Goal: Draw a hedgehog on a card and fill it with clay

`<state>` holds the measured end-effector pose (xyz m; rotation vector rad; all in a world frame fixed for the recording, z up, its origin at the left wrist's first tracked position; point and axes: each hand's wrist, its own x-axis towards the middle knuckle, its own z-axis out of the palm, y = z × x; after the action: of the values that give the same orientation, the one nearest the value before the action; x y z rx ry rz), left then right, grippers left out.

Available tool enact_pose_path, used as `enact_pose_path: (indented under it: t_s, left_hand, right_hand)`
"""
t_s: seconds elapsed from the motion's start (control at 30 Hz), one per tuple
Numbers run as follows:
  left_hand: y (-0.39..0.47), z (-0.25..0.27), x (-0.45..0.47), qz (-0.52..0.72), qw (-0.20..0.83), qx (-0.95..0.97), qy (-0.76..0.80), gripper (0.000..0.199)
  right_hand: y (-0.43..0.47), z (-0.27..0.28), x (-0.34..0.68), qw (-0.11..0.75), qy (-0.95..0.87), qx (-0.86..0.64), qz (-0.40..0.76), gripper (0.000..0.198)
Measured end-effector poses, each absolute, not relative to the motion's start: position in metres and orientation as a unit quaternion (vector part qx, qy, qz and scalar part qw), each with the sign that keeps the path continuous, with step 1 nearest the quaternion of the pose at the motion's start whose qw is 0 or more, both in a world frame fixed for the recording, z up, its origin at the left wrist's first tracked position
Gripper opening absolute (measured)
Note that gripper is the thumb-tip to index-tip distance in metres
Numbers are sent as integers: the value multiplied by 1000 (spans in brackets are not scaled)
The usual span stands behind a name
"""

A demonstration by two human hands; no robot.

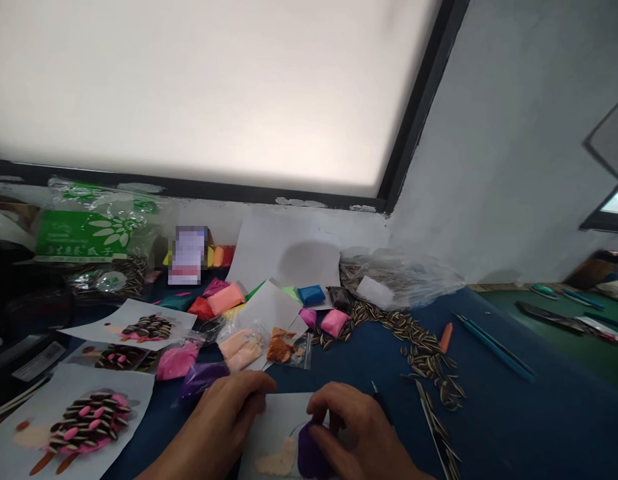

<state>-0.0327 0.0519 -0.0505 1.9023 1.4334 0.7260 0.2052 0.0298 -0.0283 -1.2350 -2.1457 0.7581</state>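
Observation:
A white sheet of paper (283, 413) lies in front of me, with a cream-coloured flattened clay shape (279, 460) and a purple clay piece (309, 451) on it. My right hand (356, 423) bends over the purple clay, its thumb and fingers closed on the edge. At the sheet's upper left corner, my left hand (231, 410) holds the paper with curled fingers; its fingertips are partly hidden. A purple clay packet (201, 380) lies just beyond my left wrist. Next to my right hand is a dark, thin, pointed tool (379, 395).
Finished seed-and-clay hedgehog pictures (89, 423) lie at left. Clay packets (229, 298) and loose sunflower seeds (419, 343) spread across the blue table. Tweezers (431, 427) and a teal pointed tool (496, 347) lie right. A green seed bag (89, 230) stands at back left.

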Motion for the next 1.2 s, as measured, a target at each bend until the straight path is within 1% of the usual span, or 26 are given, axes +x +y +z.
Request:
enact_pose_path:
  t_s: [0.07,0.13,0.23,0.37,0.6,0.9,1.03,1.2]
  left_hand:
    - [53,-52,-31,285,283,738,542,31]
    - [52,-52,-27,279,274,756,524,33]
    - [51,-53,-24,243,248,793,500,30]
    - [50,-59,-23,200,220,808,508,27]
    - [52,-56,-25,188,238,800,518,29]
    - [53,-56,-24,181,253,795,521,31]
    - [53,-49,-25,174,267,795,516,32]
    - [53,-50,-25,177,267,794,517,32]
  right_hand:
    - [30,-29,205,266,-804,-455,276,20]
    - [31,-29,206,261,-813,-448,266,19]
    - [32,-30,206,258,-823,-439,250,17]
    - [32,-33,204,260,-837,-429,218,15]
    - [33,-32,201,256,-843,-434,189,19]
    - [35,-41,197,255,-887,-385,17,20]
    - [35,-46,195,259,-889,-377,-27,21]
    - [35,-47,194,260,-886,-380,-44,21]
